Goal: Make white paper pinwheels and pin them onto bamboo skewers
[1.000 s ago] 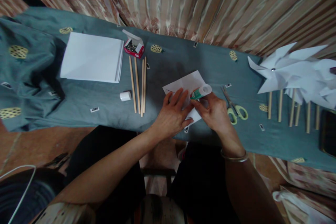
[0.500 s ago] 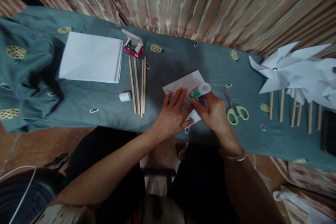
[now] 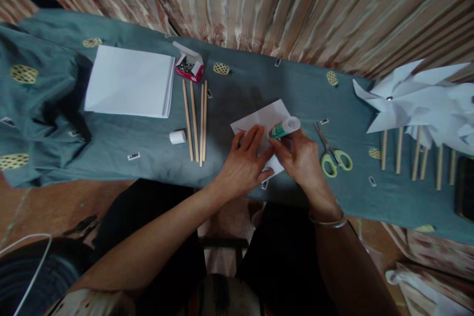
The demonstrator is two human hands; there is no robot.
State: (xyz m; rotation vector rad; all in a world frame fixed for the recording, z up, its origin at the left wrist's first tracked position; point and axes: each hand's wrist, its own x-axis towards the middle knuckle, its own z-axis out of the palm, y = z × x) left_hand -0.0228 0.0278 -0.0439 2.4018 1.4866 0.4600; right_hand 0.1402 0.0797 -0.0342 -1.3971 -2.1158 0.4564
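A piece of white paper (image 3: 278,108) lies on the cloth in front of me, cut into at least one slit. My left hand (image 3: 245,160) rests flat on it with fingers stretched out. A glue stick (image 3: 280,130), green and white, is gripped in my right hand (image 3: 299,155). It tilts over the paper, its lower end hidden behind my fingers. The white glue cap (image 3: 177,137) lies apart on the cloth to the left. Close to the right of my right hand are scissors (image 3: 329,155) with light green handles.
Several wooden sticks (image 3: 194,121) lie left of the paper, below an open red box (image 3: 190,66) of small metal pins. A stack of white paper (image 3: 129,81) is farther left. At the right lie white paper pinwheels (image 3: 392,96) on sticks, near a dark phone-like object (image 3: 464,187).
The glue stick and my right hand have shifted very slightly to the right over the paper. The whole view has drifted a little too; my left hand stays on the paper.
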